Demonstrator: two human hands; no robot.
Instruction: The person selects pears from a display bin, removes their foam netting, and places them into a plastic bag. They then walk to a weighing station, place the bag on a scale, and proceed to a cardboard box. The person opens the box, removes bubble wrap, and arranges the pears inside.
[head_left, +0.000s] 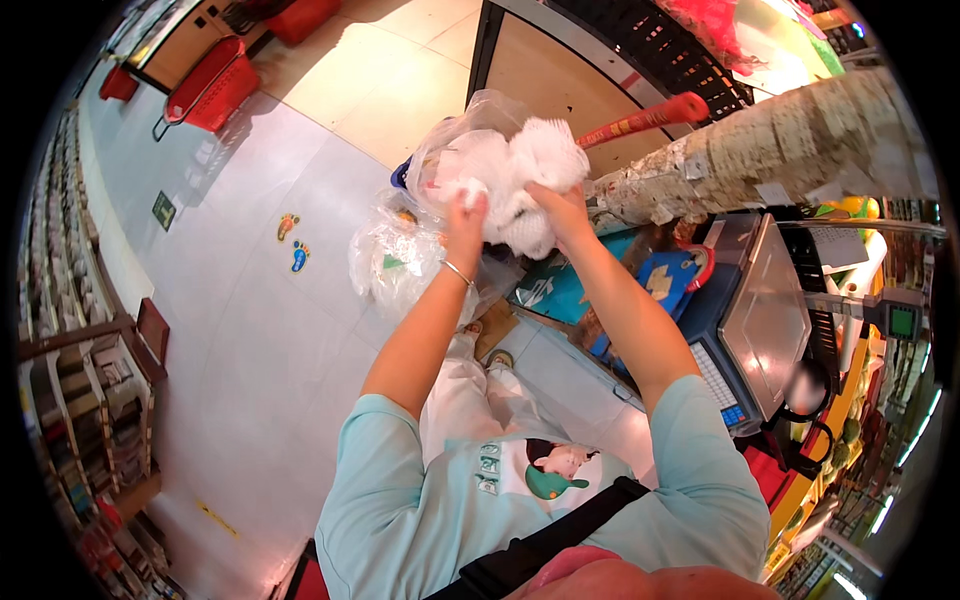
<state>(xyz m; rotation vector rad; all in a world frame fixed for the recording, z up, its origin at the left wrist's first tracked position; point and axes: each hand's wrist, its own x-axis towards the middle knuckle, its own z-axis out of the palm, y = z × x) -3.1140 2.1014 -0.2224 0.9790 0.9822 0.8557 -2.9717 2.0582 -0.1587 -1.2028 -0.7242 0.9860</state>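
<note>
My left hand (466, 232) is closed on the near left side of a bunch of white foam fruit nets (551, 157). From the right, my right hand (564, 214) grips the same bunch, its thumb pressed into the netting. Around and behind the nets spreads a clear plastic bag (499, 109). Another filled clear plastic bag (394, 262) hangs or rests just left of my left wrist; its contents are hard to make out. The fingers' far sides are hidden by the white netting.
A weighing scale (761, 322) with a keypad stands right of my right arm. A paper-patched column (750, 161) and a red handle (645, 120) lie beyond my hands. Red shopping baskets (217, 82) are at far left, above shelves (90, 405). Footprint stickers (299, 255) mark the floor.
</note>
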